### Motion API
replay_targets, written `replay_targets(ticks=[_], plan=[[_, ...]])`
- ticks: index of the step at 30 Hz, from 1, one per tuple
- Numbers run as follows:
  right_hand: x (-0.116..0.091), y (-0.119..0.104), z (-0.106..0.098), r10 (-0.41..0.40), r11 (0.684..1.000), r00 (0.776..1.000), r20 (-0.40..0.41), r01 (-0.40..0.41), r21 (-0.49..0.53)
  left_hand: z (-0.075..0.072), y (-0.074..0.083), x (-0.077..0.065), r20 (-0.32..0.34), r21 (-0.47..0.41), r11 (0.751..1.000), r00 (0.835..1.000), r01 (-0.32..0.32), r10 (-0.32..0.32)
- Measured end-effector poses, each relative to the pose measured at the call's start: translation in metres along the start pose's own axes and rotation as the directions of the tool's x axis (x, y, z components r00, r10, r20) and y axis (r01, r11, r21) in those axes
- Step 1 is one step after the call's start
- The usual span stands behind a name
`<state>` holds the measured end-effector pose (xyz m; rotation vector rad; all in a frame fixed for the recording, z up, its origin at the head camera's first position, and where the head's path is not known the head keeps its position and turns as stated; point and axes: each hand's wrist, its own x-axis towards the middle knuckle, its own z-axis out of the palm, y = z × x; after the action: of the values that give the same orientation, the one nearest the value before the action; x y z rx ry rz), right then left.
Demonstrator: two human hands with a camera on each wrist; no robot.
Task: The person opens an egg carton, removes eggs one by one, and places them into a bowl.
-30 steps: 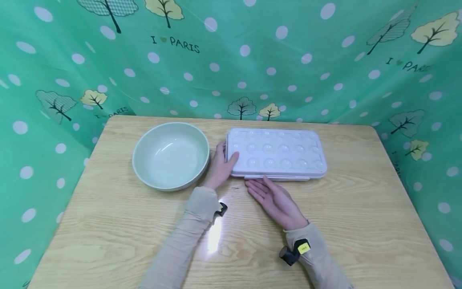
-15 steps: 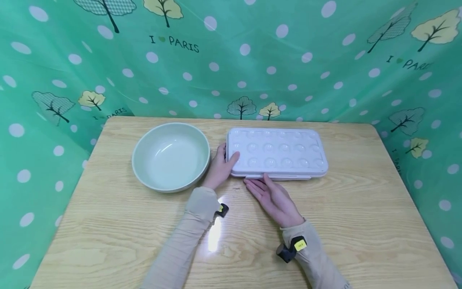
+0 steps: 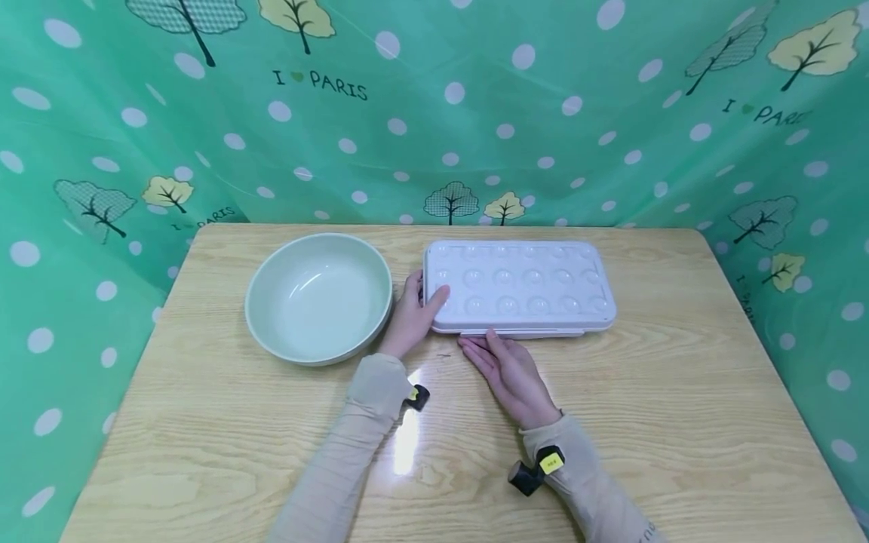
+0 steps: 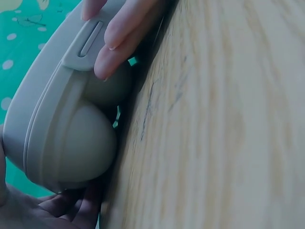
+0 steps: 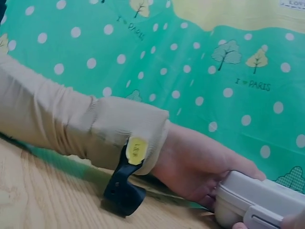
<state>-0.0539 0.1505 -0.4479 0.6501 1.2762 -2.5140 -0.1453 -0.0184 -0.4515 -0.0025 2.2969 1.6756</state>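
A pale lidded plastic egg box [image 3: 526, 290] with rows of round bumps on its lid lies on the table. At its left end, my left hand [image 3: 409, 320] grips it, thumb on the lid and fingers curled round the side. My right hand [image 3: 516, 381] is palm up at the box's front edge, fingers straight and pointing left. In the left wrist view, the right fingertips [image 4: 116, 40] lie against the lower edge of the front latch [image 4: 89, 40], which lies flat over the front side. Rounded egg cups [image 4: 90, 143] bulge below the lid's rim.
A pale green round bowl [image 3: 319, 302] stands just left of the box, close to my left hand. The wooden table [image 3: 679, 422] reaches back to a green dotted cloth [image 3: 584, 75] hanging behind it. Each sleeve carries a small black wrist camera [image 3: 526, 477].
The right wrist and forearm have shifted slightly left, with the fingers still at the latch. The left hand keeps its grip; box and latch look unchanged.
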Motion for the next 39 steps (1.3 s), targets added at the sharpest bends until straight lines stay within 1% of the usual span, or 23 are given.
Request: replay_targets(ticks=[6,11,17,24,27,33,37,39], plan=[[0.001,0.006,0.003,-0.068,0.995,0.997,-0.045,0.065,-0.075,0.0,0.002,-0.001,-0.009,0.0,1.0,1.0,0.005,-0.005],[0.002,0.01,0.005,-0.103,0.993,0.99,-0.093,0.097,-0.066,0.001,0.006,-0.002,-0.005,0.021,1.0,1.0,-0.012,0.012],[0.001,0.012,0.008,-0.14,0.99,0.983,-0.117,0.135,-0.045,0.002,0.009,-0.004,-0.012,0.05,0.998,1.0,-0.025,0.026],[0.0,0.011,0.011,-0.11,0.993,0.979,-0.171,0.101,-0.059,0.002,0.008,-0.002,-0.027,0.04,0.999,0.999,-0.019,0.02],[0.0,0.01,0.011,-0.098,0.994,0.979,-0.178,0.089,-0.057,0.002,0.007,0.0,-0.032,0.035,0.999,0.999,-0.019,0.02],[-0.001,0.011,0.008,-0.092,0.995,0.98,-0.174,0.084,-0.052,0.005,0.003,0.0,-0.033,0.026,1.0,0.999,-0.006,0.007],[-0.003,0.009,0.005,-0.074,0.997,0.987,-0.146,0.068,-0.047,0.005,0.002,0.0,-0.038,0.016,1.0,0.999,-0.006,0.006],[-0.004,0.007,0.003,-0.058,0.998,0.991,-0.122,0.055,-0.026,0.005,0.002,0.0,-0.04,0.012,1.0,0.999,-0.003,0.003]])
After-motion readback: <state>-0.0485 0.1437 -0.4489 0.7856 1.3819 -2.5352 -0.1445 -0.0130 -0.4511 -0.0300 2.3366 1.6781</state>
